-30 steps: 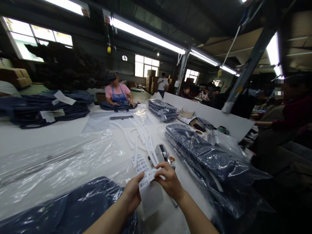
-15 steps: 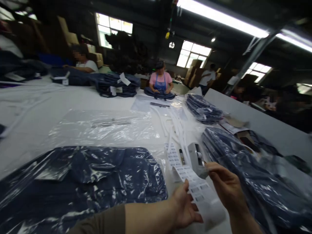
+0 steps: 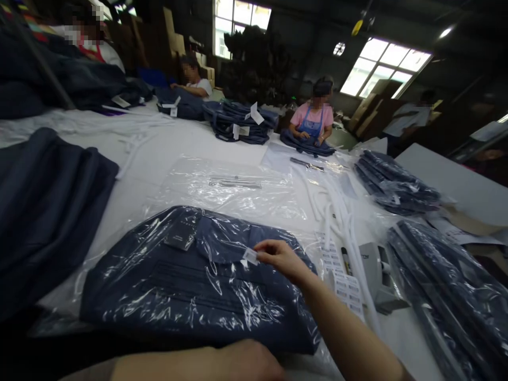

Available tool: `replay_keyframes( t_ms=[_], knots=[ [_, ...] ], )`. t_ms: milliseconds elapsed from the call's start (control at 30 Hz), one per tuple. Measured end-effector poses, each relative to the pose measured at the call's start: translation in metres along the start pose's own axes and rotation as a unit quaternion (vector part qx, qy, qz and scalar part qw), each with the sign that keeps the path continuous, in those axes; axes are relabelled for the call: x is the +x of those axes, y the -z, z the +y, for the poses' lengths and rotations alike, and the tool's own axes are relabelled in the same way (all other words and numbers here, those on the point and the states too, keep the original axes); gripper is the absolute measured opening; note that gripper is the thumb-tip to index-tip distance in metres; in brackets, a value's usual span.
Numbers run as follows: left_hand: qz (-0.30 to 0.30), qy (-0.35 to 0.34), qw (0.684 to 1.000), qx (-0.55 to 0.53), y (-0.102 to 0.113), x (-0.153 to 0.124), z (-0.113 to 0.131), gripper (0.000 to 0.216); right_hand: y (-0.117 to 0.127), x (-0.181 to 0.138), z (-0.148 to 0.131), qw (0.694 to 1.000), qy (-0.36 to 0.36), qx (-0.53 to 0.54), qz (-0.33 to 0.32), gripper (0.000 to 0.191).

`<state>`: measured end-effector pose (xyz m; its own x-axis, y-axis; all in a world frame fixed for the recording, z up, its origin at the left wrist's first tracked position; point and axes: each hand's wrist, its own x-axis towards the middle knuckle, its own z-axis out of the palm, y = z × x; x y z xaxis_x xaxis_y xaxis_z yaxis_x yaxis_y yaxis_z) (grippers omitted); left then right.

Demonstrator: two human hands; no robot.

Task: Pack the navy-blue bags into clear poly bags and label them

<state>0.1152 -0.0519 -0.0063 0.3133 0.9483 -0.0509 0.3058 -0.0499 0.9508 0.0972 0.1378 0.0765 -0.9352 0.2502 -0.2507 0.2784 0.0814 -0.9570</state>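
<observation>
One dark-blue fabric item, broad and rounded at its upper corners, is seen sheathed in clear, glossy plastic streaked with white glare, flat on a smooth white bench. Under the film, a dark rectangular card and a curved cloth flap are visible. At the flap's right end, a small white label is pinched between thumb and forefinger by the right grip; whether the plastic is touched cannot be told. The right forearm is stretched in from the lower right, palm turned down. The left forearm is laid low across the foreground, the left grip rounded and blurred; whether anything is grasped there cannot be told. To the right, a printed label sheet is flanked by soft white strips and a boxy grey tape dispenser.
</observation>
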Motion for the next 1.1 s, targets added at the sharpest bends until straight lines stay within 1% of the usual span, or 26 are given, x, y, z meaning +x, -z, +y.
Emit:
replay_keyframes(
  t_ms=[33,100,167,267,300,367,433,500,600,700,800,933,1100],
  knots=[
    [0.045,0.009,0.996,0.078,0.016,-0.022,0.008,0.017,-0.014,0.019,0.003,1.000,-0.010,-0.002,-0.006,0.018],
    [0.136,0.010,0.973,0.185,0.045,-0.060,0.020,0.029,-0.038,0.052,0.009,0.999,-0.031,-0.016,-0.013,0.021],
    [0.216,-0.001,0.949,0.228,0.068,-0.092,0.021,0.027,-0.055,0.075,0.015,0.998,-0.048,-0.036,-0.021,0.023],
    [0.310,-0.004,0.907,0.286,0.092,-0.127,0.005,0.025,-0.066,0.091,0.023,0.994,-0.078,-0.069,-0.034,0.026],
    [0.331,0.000,0.891,0.310,0.098,-0.135,-0.004,0.025,-0.067,0.093,0.025,0.992,-0.087,-0.078,-0.037,0.026],
    [0.354,0.007,0.864,0.357,0.110,-0.145,-0.020,0.026,-0.068,0.095,0.027,0.990,-0.102,-0.093,-0.040,0.027],
    [0.361,0.008,0.842,0.400,0.121,-0.149,-0.032,0.026,-0.068,0.096,0.027,0.987,-0.113,-0.103,-0.042,0.028],
    [0.355,0.008,0.823,0.444,0.132,-0.147,-0.038,0.028,-0.069,0.097,0.027,0.985,-0.122,-0.110,-0.045,0.028],
    [0.319,0.013,0.802,0.505,0.147,-0.140,-0.042,0.032,-0.070,0.099,0.026,0.983,-0.130,-0.118,-0.048,0.028],
    [0.269,0.023,0.790,0.550,0.157,-0.130,-0.047,0.035,-0.069,0.100,0.028,0.982,-0.131,-0.126,-0.044,0.029],
    [0.238,0.035,0.787,0.568,0.162,-0.122,-0.056,0.039,-0.069,0.100,0.032,0.981,-0.130,-0.136,-0.042,0.028],
    [0.244,0.024,0.791,0.561,0.166,-0.117,-0.074,0.042,-0.070,0.102,0.038,0.979,-0.128,-0.156,-0.038,0.027],
    [0.207,0.029,0.808,0.550,0.171,-0.119,-0.088,0.048,-0.069,0.101,0.039,0.973,-0.105,-0.206,-0.003,0.027]
  ],
)
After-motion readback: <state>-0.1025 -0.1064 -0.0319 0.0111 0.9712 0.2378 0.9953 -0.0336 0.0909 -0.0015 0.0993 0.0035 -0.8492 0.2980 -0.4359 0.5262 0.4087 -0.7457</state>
